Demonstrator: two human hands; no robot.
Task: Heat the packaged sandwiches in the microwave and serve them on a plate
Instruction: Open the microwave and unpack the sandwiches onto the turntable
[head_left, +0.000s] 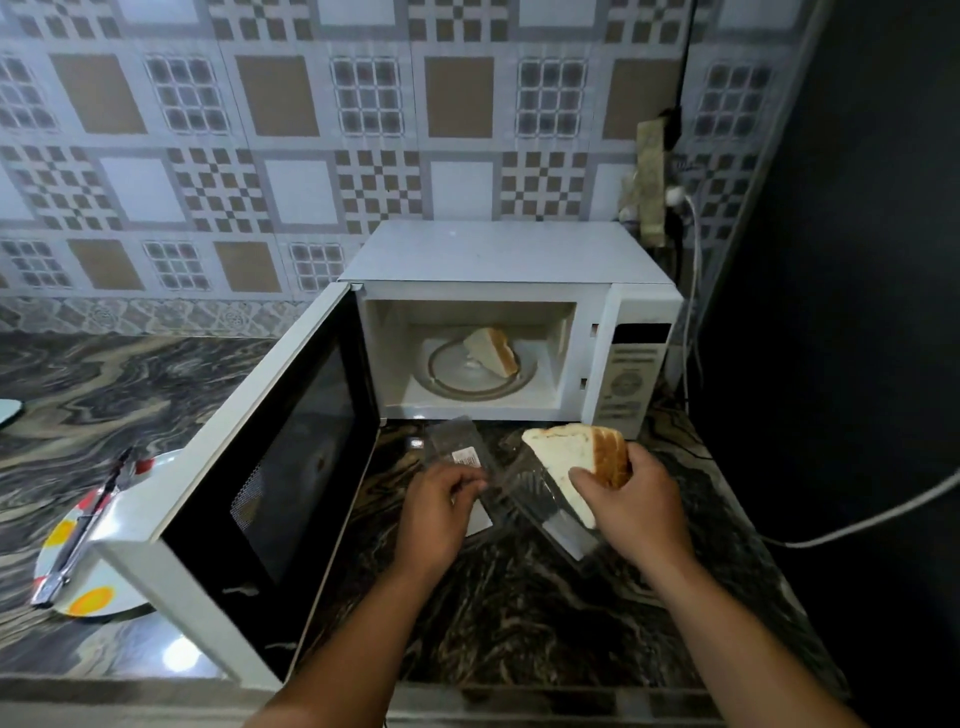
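Note:
A white microwave (519, 260) stands on the counter with its door (270, 467) swung wide to the left. One triangular sandwich (493, 351) lies on the glass turntable (457, 379) inside. My right hand (634, 499) grips a second unwrapped triangular sandwich (571, 452) just in front of the microwave. My left hand (441, 499) pinches a clear plastic wrapper (524, 499) that lies under that sandwich. Another clear wrapper (457, 441) with a label lies on the counter near the door hinge.
A plate with orange and red spots (88, 597) sits at the left on the marbled counter (519, 613), with metal tongs (88, 525) across it. A wall socket strip (652, 176) and a white cable (857, 525) are at the right beside a dark wall.

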